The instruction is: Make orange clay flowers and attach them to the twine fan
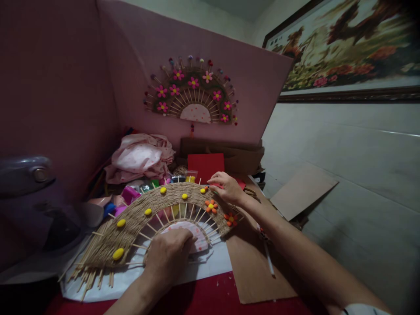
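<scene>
A fan-shaped craft piece of twine wound over thin sticks (131, 214) lies in front of me. Yellow dots (148, 211) are spaced along its band, and two orange flowers (211, 206) with yellow centres sit on its right part. My left hand (169, 253) is closed, with its curled fingers over the pink-dotted white half-disc (193, 232) at the fan's base; what they hold is hidden. Reaching to the upper right of the band, my right hand (226, 188) has thumb and forefinger close together beside a yellow dot (203, 190) with a bit of orange at its edge.
Loose sticks (95, 275) lie at the lower left on white sheeting. A cardboard sheet (259, 275) with a white-tipped thin tool (269, 260) lies right. Behind are bunched pink cloth (141, 155), a red card (206, 164) and a finished flowered fan (193, 94) on a pink board.
</scene>
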Tool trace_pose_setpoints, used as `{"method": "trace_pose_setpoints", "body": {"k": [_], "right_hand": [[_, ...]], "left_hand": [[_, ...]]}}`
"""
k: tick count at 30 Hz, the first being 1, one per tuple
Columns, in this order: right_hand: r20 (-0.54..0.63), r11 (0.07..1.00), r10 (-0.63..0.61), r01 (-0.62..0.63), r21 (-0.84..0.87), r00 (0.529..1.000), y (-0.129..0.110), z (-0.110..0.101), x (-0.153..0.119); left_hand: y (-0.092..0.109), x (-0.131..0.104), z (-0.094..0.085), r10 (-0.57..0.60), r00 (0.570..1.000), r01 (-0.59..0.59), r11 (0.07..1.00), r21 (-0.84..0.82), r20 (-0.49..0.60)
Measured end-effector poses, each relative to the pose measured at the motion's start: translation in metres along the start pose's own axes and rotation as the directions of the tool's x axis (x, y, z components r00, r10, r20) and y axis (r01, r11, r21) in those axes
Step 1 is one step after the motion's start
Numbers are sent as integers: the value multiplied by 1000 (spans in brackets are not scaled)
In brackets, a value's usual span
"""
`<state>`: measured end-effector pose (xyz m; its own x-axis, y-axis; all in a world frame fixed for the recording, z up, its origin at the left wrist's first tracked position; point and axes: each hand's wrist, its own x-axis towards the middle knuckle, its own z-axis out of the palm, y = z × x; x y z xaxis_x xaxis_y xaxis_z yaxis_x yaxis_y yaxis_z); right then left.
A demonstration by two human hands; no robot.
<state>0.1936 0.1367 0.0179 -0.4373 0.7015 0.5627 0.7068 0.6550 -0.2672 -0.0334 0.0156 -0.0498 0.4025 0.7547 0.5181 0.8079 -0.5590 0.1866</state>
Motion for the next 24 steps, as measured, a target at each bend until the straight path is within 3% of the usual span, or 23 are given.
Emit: {"method": "trace_pose_setpoints", "body": {"k": [4, 7, 12, 14, 17, 19, 20, 21, 24], "right_hand": [[-7, 996, -66, 65, -61, 998, -6, 5, -10], [-21, 994, -73, 71, -82, 997, -8, 10, -16], [-64, 994, 3, -10, -108, 998, -17, 15, -23], [-66, 993, 34, -41, -113, 997, -20, 16, -24], [-75, 991, 72, -80, -106, 995, -23, 17, -25], [-97, 991, 90, -99, -89, 991, -24, 18, -24], [-110, 991, 96, -105, -80, 989, -23, 19, -23], [-124, 991, 102, -111, -69, 987, -23, 20, -23], [-169, 990, 125, -133, -39, 978, -23, 24, -23]], "left_hand": [[1, -1, -1, -10, 1000, 8, 999, -45, -27], [-1, 3, -6, -56, 998, 47, 980, -191, -38], [4, 29, -27, -313, 949, 263, 848, -460, -33], [9, 44, -33, -437, 896, 381, 677, -630, 72], [21, 64, -35, -589, 719, 530, 120, -840, 369], [30, 71, -32, -655, 616, 518, -81, -852, 437], [34, 72, -30, -684, 580, 518, -109, -849, 442], [38, 72, -28, -698, 572, 517, -99, -850, 430], [47, 70, -22, -722, 599, 521, 25, -853, 345]]}}
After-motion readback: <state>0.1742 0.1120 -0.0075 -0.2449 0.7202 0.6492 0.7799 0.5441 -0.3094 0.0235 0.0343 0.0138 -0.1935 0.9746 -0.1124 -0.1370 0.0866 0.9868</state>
